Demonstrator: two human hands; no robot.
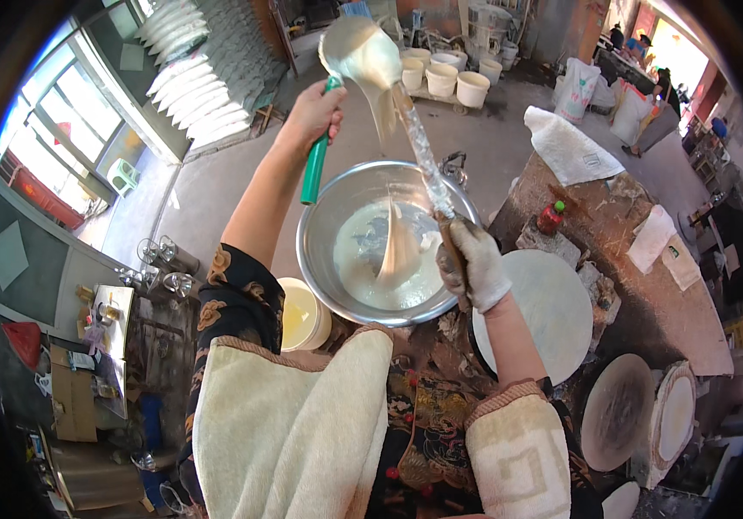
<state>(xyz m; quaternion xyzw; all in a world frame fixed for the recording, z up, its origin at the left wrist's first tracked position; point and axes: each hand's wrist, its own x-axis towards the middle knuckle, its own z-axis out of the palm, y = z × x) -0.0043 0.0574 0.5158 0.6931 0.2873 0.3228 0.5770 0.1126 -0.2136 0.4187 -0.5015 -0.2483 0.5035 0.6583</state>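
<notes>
My bare left hand (315,114) is wrapped round the green handle of a scoop-like tool (312,173), raised beyond the bowl's far rim. Pale, sticky batter (367,62) coats its broad rounded head and sags from it in a thick sheet. My right hand (475,264), in a whitish glove, grips a long wooden stick (423,156) smeared with the same paste. The stick's far end meets the batter-covered head. Below is a wide metal bowl (312,275) with wet white batter (363,259) inside, where a tapering ridge stands up in the middle.
Left of my body, a pale bucket (321,333) holds yellowish liquid beside the bowl. A round pale board (544,311) lies to the right, near a red bottle with a green cap (551,218). White buckets (442,80) and stacked sacks (203,95) stand farther off. People are at the far right.
</notes>
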